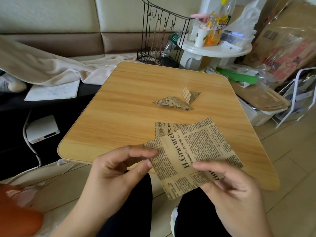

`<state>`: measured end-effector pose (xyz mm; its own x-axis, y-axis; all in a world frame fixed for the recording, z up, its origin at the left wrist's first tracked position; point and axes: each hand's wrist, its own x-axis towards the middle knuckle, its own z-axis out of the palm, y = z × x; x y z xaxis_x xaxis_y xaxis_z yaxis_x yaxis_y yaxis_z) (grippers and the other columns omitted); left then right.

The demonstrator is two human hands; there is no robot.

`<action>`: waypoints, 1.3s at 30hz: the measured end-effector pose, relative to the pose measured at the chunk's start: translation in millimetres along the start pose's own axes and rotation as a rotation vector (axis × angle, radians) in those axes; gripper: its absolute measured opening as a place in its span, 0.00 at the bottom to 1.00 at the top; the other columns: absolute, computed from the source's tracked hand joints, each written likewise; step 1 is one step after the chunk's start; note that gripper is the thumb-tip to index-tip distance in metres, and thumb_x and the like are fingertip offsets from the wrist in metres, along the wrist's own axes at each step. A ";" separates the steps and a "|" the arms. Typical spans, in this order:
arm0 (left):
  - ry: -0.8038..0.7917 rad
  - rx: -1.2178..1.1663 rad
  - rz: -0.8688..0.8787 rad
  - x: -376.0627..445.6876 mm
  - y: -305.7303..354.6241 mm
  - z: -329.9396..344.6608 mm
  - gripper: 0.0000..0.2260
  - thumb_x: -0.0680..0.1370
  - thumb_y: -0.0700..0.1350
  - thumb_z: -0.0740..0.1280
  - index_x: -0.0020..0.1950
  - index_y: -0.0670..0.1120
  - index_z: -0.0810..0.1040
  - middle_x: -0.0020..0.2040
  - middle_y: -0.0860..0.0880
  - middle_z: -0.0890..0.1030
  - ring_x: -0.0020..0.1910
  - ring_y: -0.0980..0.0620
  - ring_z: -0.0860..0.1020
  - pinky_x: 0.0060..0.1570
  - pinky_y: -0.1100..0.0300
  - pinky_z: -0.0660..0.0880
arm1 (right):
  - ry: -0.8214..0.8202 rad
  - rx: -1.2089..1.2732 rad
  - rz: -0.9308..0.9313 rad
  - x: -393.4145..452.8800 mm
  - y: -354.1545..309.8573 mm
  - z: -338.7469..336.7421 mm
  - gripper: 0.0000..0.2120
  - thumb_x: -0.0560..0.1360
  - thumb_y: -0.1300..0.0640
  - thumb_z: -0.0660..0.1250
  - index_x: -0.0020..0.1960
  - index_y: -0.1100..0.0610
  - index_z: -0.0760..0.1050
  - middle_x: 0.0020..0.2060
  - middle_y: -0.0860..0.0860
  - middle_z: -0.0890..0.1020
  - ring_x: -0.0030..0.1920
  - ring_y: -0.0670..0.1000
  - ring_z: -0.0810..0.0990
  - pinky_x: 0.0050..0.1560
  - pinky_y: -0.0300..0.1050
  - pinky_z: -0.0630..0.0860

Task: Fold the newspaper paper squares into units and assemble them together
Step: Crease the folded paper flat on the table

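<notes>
Newsprint square (193,154) headed "H.Gravurel", both hands.

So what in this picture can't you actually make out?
- Head view: the paper squares on the table; the held square covers most of them, so their count is unclear.
- Head view: the folded units overlap and are small; how many, or whether they are joined, is unclear.
- Head view: the right hand fingers under the held square are hidden.
- Left hand: its forearm runs off the bottom edge.

Black wire rack with hooks (159,40) far beyond hands; white round side table (217,49) beyond right hand, orange drink bottle (216,23) on it; white box (42,129) left of left hand.
</notes>
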<state>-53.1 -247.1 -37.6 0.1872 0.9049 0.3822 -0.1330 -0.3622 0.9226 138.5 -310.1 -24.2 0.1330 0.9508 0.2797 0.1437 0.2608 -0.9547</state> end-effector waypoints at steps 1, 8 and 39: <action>0.008 -0.011 -0.001 0.3 -0.3 0.4 0.09 0.68 0.56 0.73 0.45 0.55 0.84 0.43 0.55 0.85 0.44 0.58 0.83 0.46 0.67 0.77 | 0.006 0.001 0.011 0.0 0.3 -0.2 0.11 0.60 0.54 0.69 0.41 0.44 0.84 0.29 0.41 0.82 0.30 0.36 0.79 0.33 0.27 0.72; 0.042 -0.011 -0.057 1.7 1.0 4.1 0.12 0.65 0.58 0.75 0.41 0.52 0.84 0.41 0.53 0.85 0.41 0.57 0.82 0.44 0.67 0.77 | 0.076 0.023 0.031 5.2 -6.3 7.7 0.13 0.58 0.43 0.78 0.38 0.49 0.83 0.30 0.46 0.83 0.31 0.39 0.80 0.35 0.27 0.72; 0.426 -0.446 -0.448 4.4 8.1 44.5 0.06 0.60 0.39 0.72 0.28 0.46 0.75 0.33 0.44 0.82 0.32 0.53 0.80 0.34 0.66 0.77 | 0.587 0.157 0.205 20.6 5.5 36.7 0.06 0.62 0.53 0.75 0.33 0.49 0.77 0.26 0.51 0.73 0.30 0.47 0.73 0.32 0.33 0.71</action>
<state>-10.0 -256.0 -26.1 -0.0641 0.9849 -0.1608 -0.5304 0.1029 0.8415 106.0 -282.9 -27.4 0.6637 0.7459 0.0567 -0.0815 0.1474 -0.9857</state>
